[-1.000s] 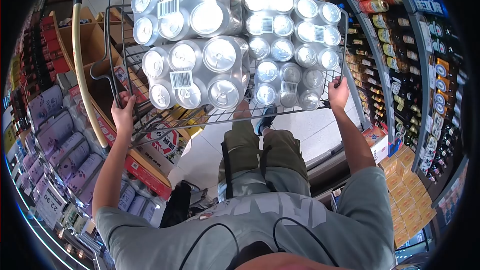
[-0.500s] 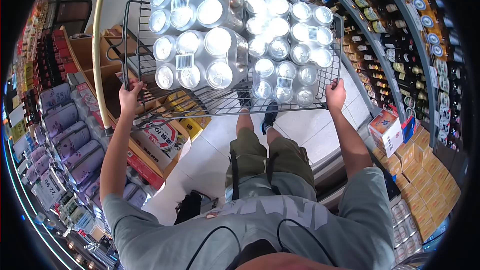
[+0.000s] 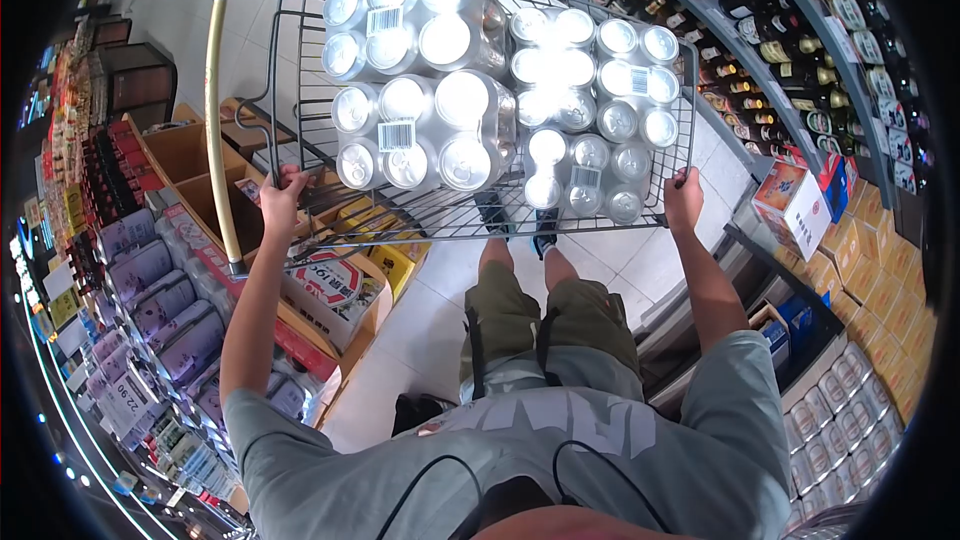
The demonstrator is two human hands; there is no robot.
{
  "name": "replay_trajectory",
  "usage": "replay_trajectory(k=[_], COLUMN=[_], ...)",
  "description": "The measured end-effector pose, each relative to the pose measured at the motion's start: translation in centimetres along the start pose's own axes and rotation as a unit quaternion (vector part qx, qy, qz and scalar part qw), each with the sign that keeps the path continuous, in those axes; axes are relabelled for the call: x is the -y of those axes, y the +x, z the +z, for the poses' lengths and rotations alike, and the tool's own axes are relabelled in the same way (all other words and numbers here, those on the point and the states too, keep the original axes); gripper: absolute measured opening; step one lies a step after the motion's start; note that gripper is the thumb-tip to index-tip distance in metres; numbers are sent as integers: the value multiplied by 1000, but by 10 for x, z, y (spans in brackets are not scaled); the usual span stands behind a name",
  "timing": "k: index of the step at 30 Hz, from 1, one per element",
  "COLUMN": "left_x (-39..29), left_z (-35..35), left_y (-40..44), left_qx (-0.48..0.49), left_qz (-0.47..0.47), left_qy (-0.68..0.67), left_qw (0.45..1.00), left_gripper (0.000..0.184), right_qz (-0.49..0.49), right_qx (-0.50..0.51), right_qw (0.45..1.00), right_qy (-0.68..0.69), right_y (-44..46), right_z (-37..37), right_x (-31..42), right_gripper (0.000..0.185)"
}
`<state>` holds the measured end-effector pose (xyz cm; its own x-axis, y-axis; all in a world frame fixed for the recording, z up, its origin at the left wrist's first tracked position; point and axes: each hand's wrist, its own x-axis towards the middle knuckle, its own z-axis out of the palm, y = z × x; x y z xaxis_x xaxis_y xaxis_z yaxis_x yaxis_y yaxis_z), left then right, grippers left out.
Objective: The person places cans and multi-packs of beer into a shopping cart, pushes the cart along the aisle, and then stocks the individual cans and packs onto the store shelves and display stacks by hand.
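A wire shopping cart point(image 3: 465, 236) stands sideways in front of me, its pale handle bar point(image 3: 214, 130) at the left. Shrink-wrapped packs of silver cans point(image 3: 405, 162), with barcode labels on top, fill most of its basket; glare washes out several lids. My left hand point(image 3: 281, 202) is closed around the wire frame at the handle end. At the opposite end, my right hand point(image 3: 684, 204) grips the near corner of the rim. Both feet show on the floor below the basket's near side.
Bottle shelves point(image 3: 770, 40) curve along the right, with stacked yellow cartons point(image 3: 885, 285) and canned packs point(image 3: 840, 420) below. To the left are a wooden display bin point(image 3: 165, 155) and purple packs point(image 3: 185, 335) by a price sign point(image 3: 125, 405). White tiles form the floor.
The cart and both hands sit slightly farther right and lower in view. Shelves and displays have shifted around me, exposing more cans at lower right. Both hands keep their hold.
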<state>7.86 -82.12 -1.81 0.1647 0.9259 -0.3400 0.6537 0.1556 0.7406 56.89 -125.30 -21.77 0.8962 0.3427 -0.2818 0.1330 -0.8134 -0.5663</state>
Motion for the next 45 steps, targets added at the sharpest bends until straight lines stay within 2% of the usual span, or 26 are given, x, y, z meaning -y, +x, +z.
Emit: replay_trajectory(k=[5,9,12,13,19,28,30,33,41,45], left_x=[-16,-36,-44,-46,-79,-102,-107,-123,-148,-160], left_z=[31,60,73,77,118,178,189,208,262,289], left_y=[-15,-26,-29,-29,-42,-47,-50,-63,-83,-101], left_qx=[25,28,47,51,65,110,97,120,157,154], left_qz=[32,45,62,67,98,139,167,164,170,187], left_qy=[15,10,29,38,112,73,88,134,125,104], left_qw=[999,999,997,996,987,981,977,970,965,965], left_gripper=[19,18,18,18,22,29,32,34,33,32], right_qz=[-21,35,39,10,58,87,97,117,114,154], right_qx=[-47,-39,-59,-82,-100,-122,-124,-124,-162,-154], right_qw=[998,998,997,997,993,988,986,984,980,976], right_qy=[23,-32,-9,-6,-19,-32,-53,-57,-29,-19], right_y=[-19,-28,-40,-43,-55,-68,-69,-73,-73,-69], right_z=[-23,-39,-46,-45,-66,-96,-101,-112,-134,-151], right_x=[-40,-69,-89,-104,-138,-195,-207,-226,-286,-298], right_gripper=[13,18,18,17,18,23,25,27,22,22])
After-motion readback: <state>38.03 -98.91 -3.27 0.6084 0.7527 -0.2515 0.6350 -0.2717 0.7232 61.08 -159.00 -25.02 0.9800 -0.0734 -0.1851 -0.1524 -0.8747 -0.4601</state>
